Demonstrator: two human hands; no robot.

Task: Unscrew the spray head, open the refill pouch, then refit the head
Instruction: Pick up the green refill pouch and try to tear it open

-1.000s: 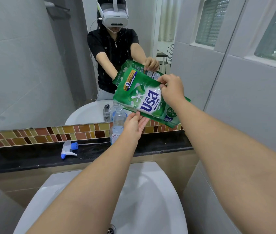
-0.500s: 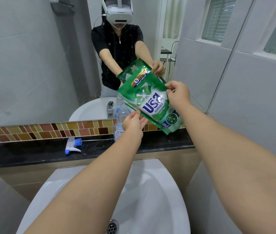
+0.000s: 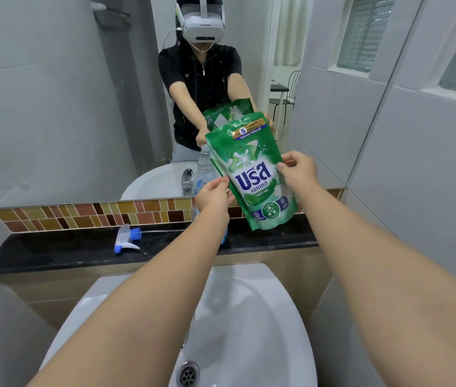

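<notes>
I hold a green refill pouch (image 3: 252, 174) nearly upright above the black ledge (image 3: 54, 252). My left hand (image 3: 213, 192) grips its left edge and my right hand (image 3: 296, 170) grips its right edge. Its top looks sealed. The white and blue spray head (image 3: 126, 238) lies on the ledge to the left, its thin tube pointing right. The clear bottle (image 3: 203, 174) stands on the ledge behind my left hand and the pouch, mostly hidden, without its head.
A white sink (image 3: 249, 317) with a drain (image 3: 189, 374) lies below my arms. A mirror (image 3: 81, 93) above a strip of brown tiles (image 3: 95, 213) reflects the person, the tap and the pouch. Grey tiled walls close in on both sides.
The pouch has turned from lying slanted to nearly upright and come lower toward the ledge. My right hand slid from its top corner to its right edge. The camera tilted down.
</notes>
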